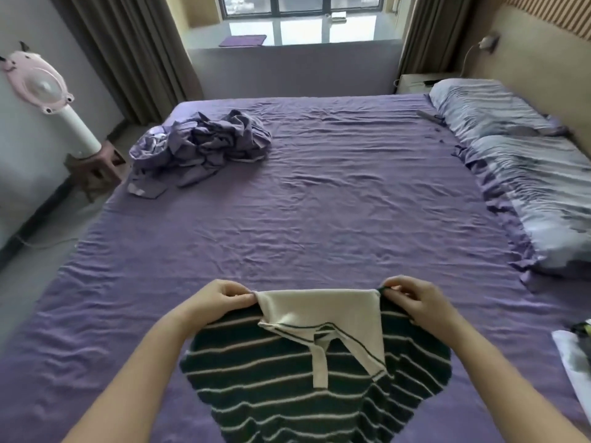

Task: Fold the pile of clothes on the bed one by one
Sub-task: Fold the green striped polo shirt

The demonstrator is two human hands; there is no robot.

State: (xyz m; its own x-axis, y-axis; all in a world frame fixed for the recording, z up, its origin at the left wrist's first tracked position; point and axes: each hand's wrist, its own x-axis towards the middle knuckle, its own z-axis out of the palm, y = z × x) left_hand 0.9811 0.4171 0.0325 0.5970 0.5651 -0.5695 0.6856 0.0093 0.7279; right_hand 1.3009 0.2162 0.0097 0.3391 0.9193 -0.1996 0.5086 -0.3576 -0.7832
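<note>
A bedroom holds a wide bed (319, 193) dressed in a wrinkled purple sheet, with a window (300, 14) beyond its far edge and brown curtains (128, 52) hanging at either side of the glass. On the bed's near edge, directly in front of the person, lies a dark green striped polo shirt (287, 388) with thin white stripes and a cream collar (319, 311); the collar end points toward the bed's centre and the body of the shirt drapes back toward the person. The left hand (220, 300) pinches the shirt at the left shoulder beside the collar, fingers curled onto the fabric. The right hand (412, 298) does the same at the right shoulder, thumb and fingertips closed on the dark knit edge. Both hands hold the shoulder line taut between them. Toward the bed's far left corner sits a crumpled pile of lilac clothes (201, 148), well apart from the shirt. Along the bed's right side lie 2 pale blue patterned pillows (511, 148). Off the bed's left side, a pink fan (41, 87) stands on a small stool (99, 167). At the bed's near right edge rests a white item (575, 359), only partly in view.
</note>
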